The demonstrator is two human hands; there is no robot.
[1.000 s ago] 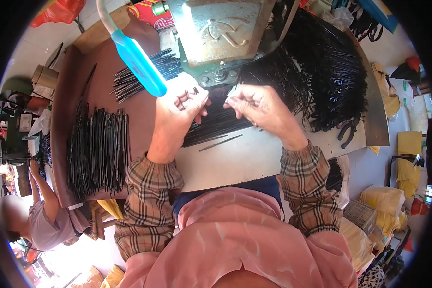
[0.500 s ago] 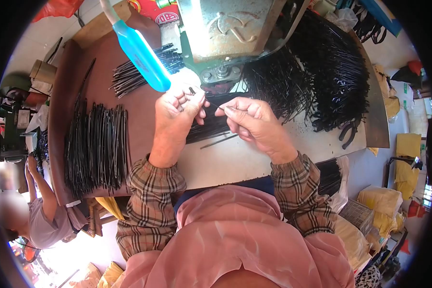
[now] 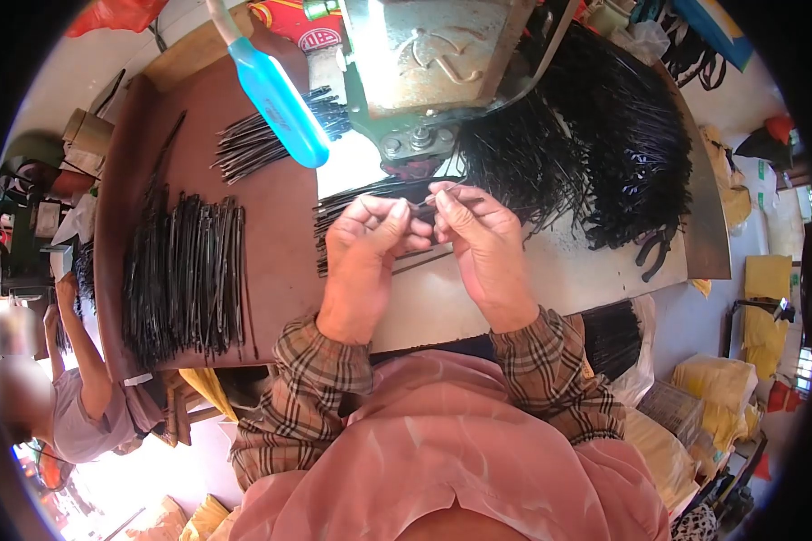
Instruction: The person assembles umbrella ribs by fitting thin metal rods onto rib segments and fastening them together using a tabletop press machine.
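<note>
Two-handed pinch close beneath the machine

Both hands meet in front of the machine (image 3: 447, 54), which stands at twelve o'clock. The left hand (image 3: 363, 236) and right hand (image 3: 483, 236) have their fingertips drawn narrow around a thin dark piece (image 3: 420, 209) between them; its ends are mostly hidden by the fingers.

The likeliest trouble is a slip: so slim a piece, held only by fingertips, could twist or drop among the dark rods (image 3: 330, 216) at nine o'clock and be hard to pick out. Knuckles might also knock the machine's bolted foot (image 3: 419, 141), which sits just beyond the fingers.

The blue lamp (image 3: 280, 104) hangs at ten, limiting room for the left hand to rise. A sheaf of dark sticks (image 3: 185, 279) lies between eight and nine on the bench (image 3: 568, 270); a bulky black heap (image 3: 641, 135) crowds two o'clock, with black-handled pliers (image 3: 654, 250) at three.
</note>
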